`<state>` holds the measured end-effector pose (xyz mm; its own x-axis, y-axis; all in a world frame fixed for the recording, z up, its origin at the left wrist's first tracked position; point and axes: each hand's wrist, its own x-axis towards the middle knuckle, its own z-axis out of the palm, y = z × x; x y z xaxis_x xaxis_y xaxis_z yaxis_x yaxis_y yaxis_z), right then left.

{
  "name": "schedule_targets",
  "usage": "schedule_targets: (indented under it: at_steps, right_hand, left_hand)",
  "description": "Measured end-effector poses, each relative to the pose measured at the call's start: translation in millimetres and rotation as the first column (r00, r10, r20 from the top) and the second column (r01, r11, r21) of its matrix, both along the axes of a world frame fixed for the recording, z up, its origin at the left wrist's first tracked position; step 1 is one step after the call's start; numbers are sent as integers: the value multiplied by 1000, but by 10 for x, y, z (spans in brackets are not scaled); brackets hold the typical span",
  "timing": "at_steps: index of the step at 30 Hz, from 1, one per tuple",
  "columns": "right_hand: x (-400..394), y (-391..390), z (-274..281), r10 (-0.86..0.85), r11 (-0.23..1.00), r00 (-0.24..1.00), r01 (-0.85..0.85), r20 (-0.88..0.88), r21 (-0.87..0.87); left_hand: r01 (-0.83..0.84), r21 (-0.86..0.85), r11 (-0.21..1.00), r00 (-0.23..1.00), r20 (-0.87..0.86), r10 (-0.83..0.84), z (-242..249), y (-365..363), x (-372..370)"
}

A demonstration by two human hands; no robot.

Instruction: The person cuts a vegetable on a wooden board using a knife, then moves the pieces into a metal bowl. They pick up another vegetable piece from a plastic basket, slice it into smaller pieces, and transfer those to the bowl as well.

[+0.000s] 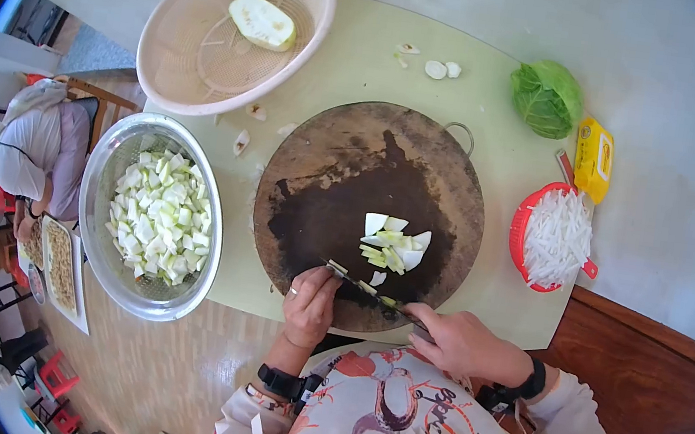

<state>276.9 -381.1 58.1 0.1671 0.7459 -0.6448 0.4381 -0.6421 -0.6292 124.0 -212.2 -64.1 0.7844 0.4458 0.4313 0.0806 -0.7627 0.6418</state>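
I see my right grip [454, 341] closed around a knife [365, 287]; left grip [310, 304] curled, holding nothing; steel bowl [97, 184] of melon cubes [162, 214] further left.

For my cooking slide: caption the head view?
Right hand holds knife, left hand beside it, over round board.

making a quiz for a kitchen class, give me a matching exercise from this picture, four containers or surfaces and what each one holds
Things:
1. steel bowl
2. beige basket
3. red strainer
4. round cutting board

Holds:
a. white strips
b. one large pale half piece
c. a few chunks beside the knife
d. a heap of pale green diced pieces

Pairs: 1-d, 2-b, 3-a, 4-c
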Motion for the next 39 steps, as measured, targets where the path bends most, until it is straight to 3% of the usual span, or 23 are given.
schedule_targets:
  at_steps: [2, 7, 11, 14, 19, 32, 39]
  right_hand:
    - [-54, 122, -112, -6, 1000, 1000, 6, -4, -6]
    - [-203, 340, -347, -91, 973, 990, 65, 110, 224]
    - [-160, 242, -296, -166, 968, 981, 142, 104, 207]
    - [-86, 148, -159, -152, 974, 980, 127, 127, 187]
    - [-65, 5, 17, -55, 995, 998, 53, 18, 84]
    - [-128, 31, -18, 4, 999, 998, -7, 63, 49]
    - [-243, 354, -399, -97, 974, 988, 71, 117, 214]
  left_hand:
    - [4, 3, 1000, 1000, 1, -4, -11, -6, 0]
    - [5, 4, 1000, 1000, 13, -5, -30, -4, -26]
    - [1, -25, 1000, 999, 34, 0, -1, -20, 15]
    - [-13, -26, 1000, 999, 36, 14, 12, -19, 24]
    - [0, 10, 1000, 1000, 25, 0, -13, -9, -16]
    - [5, 8, 1000, 999, 39, -5, -80, -11, -18]
    - [15, 27, 1000, 1000, 9, -16, -44, 1, -31]
